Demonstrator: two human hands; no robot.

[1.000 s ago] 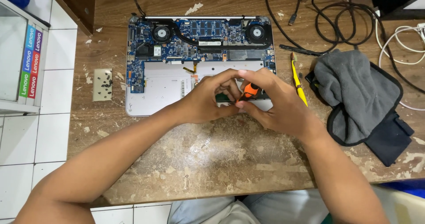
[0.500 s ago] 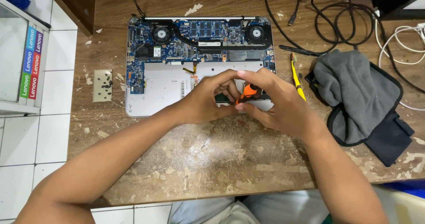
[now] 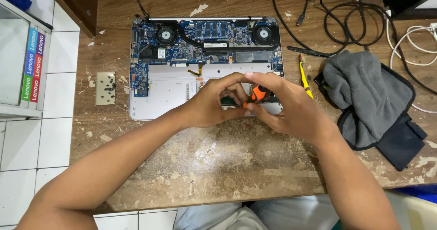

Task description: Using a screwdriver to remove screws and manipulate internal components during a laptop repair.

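Both hands meet over laptop [image 3: 173,91] front edge: right hand [image 3: 291,109] grip holds orange tool [image 3: 258,93]; left hand [image 3: 214,105] grip narrow beside it

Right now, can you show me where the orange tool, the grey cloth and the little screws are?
orange tool [image 3: 258,93], head view, on its orange handle between the hands.
grey cloth [image 3: 364,93], head view, on its middle folds.
little screws [image 3: 108,86], head view, on the dark cluster on the pale pad.

Worn wooden table [image 3: 218,166], opened laptop [image 3: 173,89], cloth [image 3: 364,93]
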